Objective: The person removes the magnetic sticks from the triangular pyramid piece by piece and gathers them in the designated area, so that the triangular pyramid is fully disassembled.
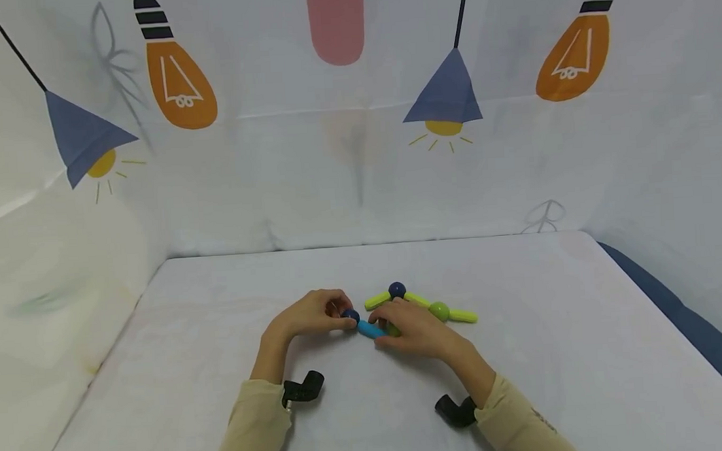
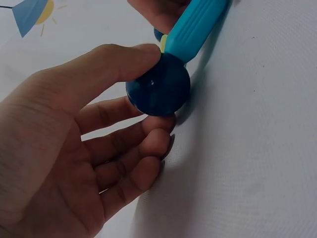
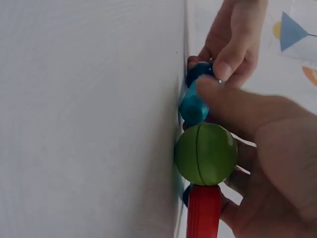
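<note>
My left hand point(image 1: 313, 313) pinches a dark blue ball point(image 2: 158, 85) between thumb and fingers, low over the white table. One end of a light blue ridged rod point(image 2: 195, 27) touches that ball. My right hand point(image 1: 415, 328) holds the rod, its thumb lying along it in the right wrist view. By the rod's other end sits a green ball point(image 3: 206, 154) with a seam, and a red rod point(image 3: 203, 213) extends from it; the right hand hides this rod in the head view.
Just behind the right hand lies a bent chain: a yellow-green rod point(image 1: 377, 300), another dark blue ball point(image 1: 397, 290), a second such rod, a light green ball point(image 1: 439, 310) and a third rod point(image 1: 463, 316). A printed cloth point(image 1: 309, 180) hangs behind the table point(image 1: 189, 343).
</note>
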Demonstrator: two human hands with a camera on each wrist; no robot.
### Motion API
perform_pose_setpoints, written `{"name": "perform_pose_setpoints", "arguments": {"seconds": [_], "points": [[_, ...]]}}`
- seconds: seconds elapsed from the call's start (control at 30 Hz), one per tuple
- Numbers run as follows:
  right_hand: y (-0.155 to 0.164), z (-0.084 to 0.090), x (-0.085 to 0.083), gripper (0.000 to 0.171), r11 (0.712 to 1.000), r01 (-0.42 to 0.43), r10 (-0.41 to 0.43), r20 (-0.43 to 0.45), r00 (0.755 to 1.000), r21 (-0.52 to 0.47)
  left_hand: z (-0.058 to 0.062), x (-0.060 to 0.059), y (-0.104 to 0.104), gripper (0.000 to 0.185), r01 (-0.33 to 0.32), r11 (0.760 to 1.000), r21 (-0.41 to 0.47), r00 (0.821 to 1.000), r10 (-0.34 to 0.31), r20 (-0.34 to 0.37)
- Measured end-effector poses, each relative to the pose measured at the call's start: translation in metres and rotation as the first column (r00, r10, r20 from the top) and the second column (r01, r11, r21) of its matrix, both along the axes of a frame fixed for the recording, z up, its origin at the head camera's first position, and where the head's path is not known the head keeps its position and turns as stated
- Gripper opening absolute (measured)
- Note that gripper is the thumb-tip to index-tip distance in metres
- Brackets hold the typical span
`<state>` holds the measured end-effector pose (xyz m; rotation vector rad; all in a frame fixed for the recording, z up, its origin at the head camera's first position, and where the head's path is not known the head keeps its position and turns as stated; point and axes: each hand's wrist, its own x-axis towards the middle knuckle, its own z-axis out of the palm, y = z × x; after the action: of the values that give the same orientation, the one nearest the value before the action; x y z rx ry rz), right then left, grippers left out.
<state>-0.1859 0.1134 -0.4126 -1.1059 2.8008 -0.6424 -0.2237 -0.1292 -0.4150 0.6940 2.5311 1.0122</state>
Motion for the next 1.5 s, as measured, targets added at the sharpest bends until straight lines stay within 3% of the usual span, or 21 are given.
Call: {"name": "perform_pose_setpoints", "arguments": {"seconds": [0.37, 0.67, 1.07, 1.23, 1.5], "points": [[0.008, 0.006, -0.003, 0.031, 0.999, -0.013, 0.014, 0.036, 0.999, -0.039, 0.004, 0.001, 0.004, 0.025, 0.018, 1.0, -0.026, 1.0, -0.018, 0.023], [0.012, 0.006, -0.002, 0.029, 0.999, 0.042, -0.043, 0.023, 0.999, 0.03, 0.003, 0.0, 0.006, 0.026, 0.036, 0.999, -0.027, 0.999, -0.035, 0.028], [0.012, 0.005, -0.002, 0.019, 1.0, 0.009, -0.009, 0.002, 1.0, 0.024, 0.002, -0.001, 0.004, 0.022, 0.057, 0.998, -0.02, 0.998, -0.057, 0.023], [0.013, 0.006, -0.002, 0.019, 0.999, 0.013, -0.013, 0.008, 1.0, 0.032, -0.001, -0.006, 0.001, 0.02, -0.006, 1.0, -0.015, 1.0, 0.006, 0.001], [0.012, 0.004, -0.003, 0.019, 0.999, 0.03, -0.03, 0.014, 0.999, 0.026, -0.003, -0.021, 0.004, 0.031, -0.1, 0.993, 0.062, 0.994, 0.103, -0.044]]}}
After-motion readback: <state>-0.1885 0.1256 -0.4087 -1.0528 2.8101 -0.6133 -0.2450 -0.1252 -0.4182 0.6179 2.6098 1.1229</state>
